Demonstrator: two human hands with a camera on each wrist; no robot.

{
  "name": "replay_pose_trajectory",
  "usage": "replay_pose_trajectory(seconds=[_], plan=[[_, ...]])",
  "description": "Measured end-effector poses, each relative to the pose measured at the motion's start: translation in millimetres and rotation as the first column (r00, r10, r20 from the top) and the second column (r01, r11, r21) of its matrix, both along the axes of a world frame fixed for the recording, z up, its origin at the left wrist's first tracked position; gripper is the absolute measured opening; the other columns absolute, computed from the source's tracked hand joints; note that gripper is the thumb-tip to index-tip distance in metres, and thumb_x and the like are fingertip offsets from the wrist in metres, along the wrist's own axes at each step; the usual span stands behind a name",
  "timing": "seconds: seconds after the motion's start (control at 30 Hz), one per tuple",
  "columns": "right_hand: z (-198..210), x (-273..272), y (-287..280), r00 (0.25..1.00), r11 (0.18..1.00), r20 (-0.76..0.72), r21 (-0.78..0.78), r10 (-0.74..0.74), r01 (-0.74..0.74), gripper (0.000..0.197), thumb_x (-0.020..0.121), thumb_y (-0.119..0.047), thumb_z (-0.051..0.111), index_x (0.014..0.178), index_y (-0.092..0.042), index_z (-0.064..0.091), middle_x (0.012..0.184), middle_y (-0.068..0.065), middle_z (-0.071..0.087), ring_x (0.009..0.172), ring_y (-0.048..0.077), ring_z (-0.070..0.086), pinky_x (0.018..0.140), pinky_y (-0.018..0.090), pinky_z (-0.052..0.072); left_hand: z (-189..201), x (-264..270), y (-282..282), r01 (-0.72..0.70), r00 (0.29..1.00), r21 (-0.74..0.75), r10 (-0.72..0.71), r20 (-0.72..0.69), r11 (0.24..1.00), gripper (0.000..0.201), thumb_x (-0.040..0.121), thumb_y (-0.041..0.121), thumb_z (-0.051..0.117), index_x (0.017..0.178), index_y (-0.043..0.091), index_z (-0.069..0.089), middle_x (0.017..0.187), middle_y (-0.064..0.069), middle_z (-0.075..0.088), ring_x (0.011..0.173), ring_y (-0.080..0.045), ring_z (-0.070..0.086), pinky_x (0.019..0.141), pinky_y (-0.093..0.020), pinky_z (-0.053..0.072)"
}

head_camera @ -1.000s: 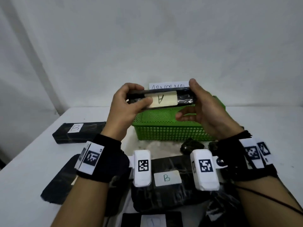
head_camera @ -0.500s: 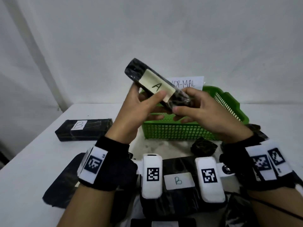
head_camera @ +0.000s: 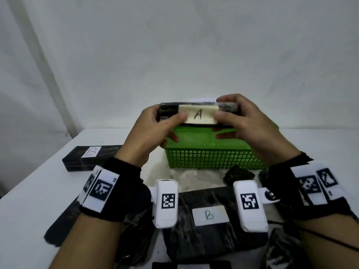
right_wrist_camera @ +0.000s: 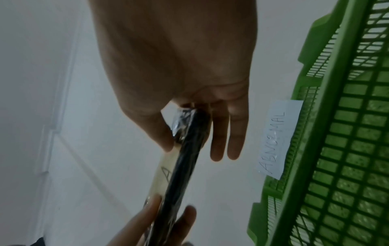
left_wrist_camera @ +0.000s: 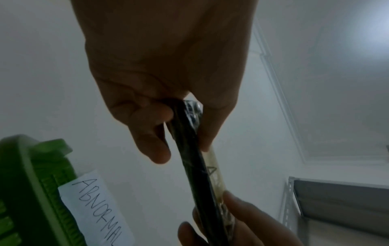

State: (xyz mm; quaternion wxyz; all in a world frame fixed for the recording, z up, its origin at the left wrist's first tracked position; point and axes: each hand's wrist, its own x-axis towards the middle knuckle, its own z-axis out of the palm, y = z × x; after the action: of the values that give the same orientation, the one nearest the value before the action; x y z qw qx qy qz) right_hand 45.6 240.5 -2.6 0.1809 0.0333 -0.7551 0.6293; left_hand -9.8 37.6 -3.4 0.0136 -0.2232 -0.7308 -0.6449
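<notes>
Black bar labelled A (head_camera: 198, 114) | level above green basket (head_camera: 213, 158), apart from rim | left grip (head_camera: 153, 131), right grip (head_camera: 250, 127) pinch its ends

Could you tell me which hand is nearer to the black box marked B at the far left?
Left. Both hold the A packet: the left hand is up and right of the B box; the right hand is farther right, over the green basket.

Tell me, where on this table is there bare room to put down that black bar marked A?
Bare table lies right of the green basket, and at the left between the B-labelled box and the table's edge. The basket's floor also looks free for the bar. The strip before the basket is crowded with black wrapped packs.
</notes>
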Motion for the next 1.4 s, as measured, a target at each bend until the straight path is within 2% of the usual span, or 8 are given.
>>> replay_pose_trajectory(seconds=[0.17,0.33,0.53,0.73,0.8,0.93,1.17,1.4], plan=[[-10.5,-4.5,-11.5,0.992,0.996,-0.103,-0.067,-0.071,0.064,0.037,0.086,-0.013,0.078,0.118,-0.017,0.058,0.102,0.006,0.070,0.081,0.016,0.075,0.068,0.032,0.062,-5.0,2.7,5.1,-0.010,1.000,0.090,0.009,0.015,0.996,0.035,0.088,0.020,0.071,0.120,0.018,0.056,0.085,-0.001,0.074,0.041,-0.018,0.057,0.038,-0.021,0.037],[-2.0,-6.6,-8.9,0.990,0.994,-0.136,-0.108,-0.033,0.019,0.035,0.082,-0.007,0.080,0.110,-0.015,0.062,0.094,0.003,0.070,0.078,0.016,0.074,0.068,0.033,0.062,1.0,1.1,-0.9,0.022,0.999,0.121,-0.026,0.026,0.992,0.023,0.090,0.019,0.069,0.110,0.009,0.064,0.090,-0.004,0.071,0.049,-0.016,0.061,0.041,-0.020,0.040],[0.4,-21.7,-8.2,0.981,0.998,-0.180,-0.006,-0.068,0.069,0.027,0.078,-0.007,0.084,0.096,-0.017,0.068,0.087,0.003,0.074,0.073,0.013,0.075,0.063,0.030,0.061,-10.6,-4.3,12.0,-0.122,0.988,0.137,0.134,-0.083,0.983,0.026,0.088,0.015,0.072,0.106,0.001,0.059,0.082,-0.007,0.067,0.041,-0.004,0.055,0.039,-0.019,0.038],[-7.7,-22.4,-12.8,0.954,0.973,-0.230,0.081,-0.192,0.216,0.026,0.077,-0.012,0.087,0.087,-0.019,0.064,0.079,-0.001,0.074,0.066,0.017,0.075,0.059,0.037,0.063,-23.2,-10.2,17.0,-0.212,0.957,0.126,0.232,-0.177,0.969,0.024,0.084,0.018,0.077,0.101,0.005,0.065,0.086,0.003,0.071,0.074,-0.004,0.069,0.076,-0.029,0.056],[-6.7,-20.2,-12.0,0.948,0.961,-0.234,0.121,-0.214,0.247,0.027,0.077,-0.016,0.087,0.085,-0.023,0.063,0.079,-0.002,0.074,0.065,0.016,0.075,0.061,0.039,0.064,-21.6,-8.5,17.3,-0.209,0.952,0.103,0.226,-0.207,0.973,0.024,0.084,0.019,0.077,0.100,0.006,0.065,0.084,0.006,0.071,0.072,-0.002,0.069,0.073,-0.028,0.055],[-1.3,-13.4,-8.5,0.957,0.965,-0.249,0.175,-0.150,0.196,0.027,0.079,-0.022,0.086,0.091,-0.025,0.062,0.089,-0.003,0.074,0.077,0.015,0.075,0.064,0.033,0.062,-11.7,-3.5,8.1,-0.128,0.973,0.036,0.133,-0.188,0.991,0.025,0.088,0.021,0.073,0.097,0.004,0.057,0.076,-0.001,0.068,0.059,-0.004,0.063,0.044,-0.022,0.043],[2.1,-7.0,-10.2,0.969,0.986,-0.246,0.152,-0.033,0.072,0.026,0.086,-0.020,0.080,0.102,-0.021,0.059,0.095,-0.005,0.069,0.089,0.012,0.072,0.062,0.026,0.059,0.8,-1.9,-4.8,-0.042,0.998,0.013,0.042,0.038,0.999,0.041,0.091,0.054,0.056,0.102,0.016,0.063,0.066,0.001,0.056,0.048,-0.013,0.037,0.043,-0.019,0.023],[2.4,-4.6,-6.3,0.991,1.000,-0.136,-0.006,0.000,-0.001,0.032,0.081,-0.036,0.079,0.106,-0.021,0.065,0.091,-0.005,0.073,0.083,0.009,0.072,0.079,0.041,0.061,-0.6,2.8,1.5,0.083,0.992,0.141,-0.095,0.079,0.987,0.013,0.094,0.019,0.061,0.106,0.017,0.057,0.092,-0.004,0.062,0.068,-0.019,0.064,0.046,-0.026,0.048]])
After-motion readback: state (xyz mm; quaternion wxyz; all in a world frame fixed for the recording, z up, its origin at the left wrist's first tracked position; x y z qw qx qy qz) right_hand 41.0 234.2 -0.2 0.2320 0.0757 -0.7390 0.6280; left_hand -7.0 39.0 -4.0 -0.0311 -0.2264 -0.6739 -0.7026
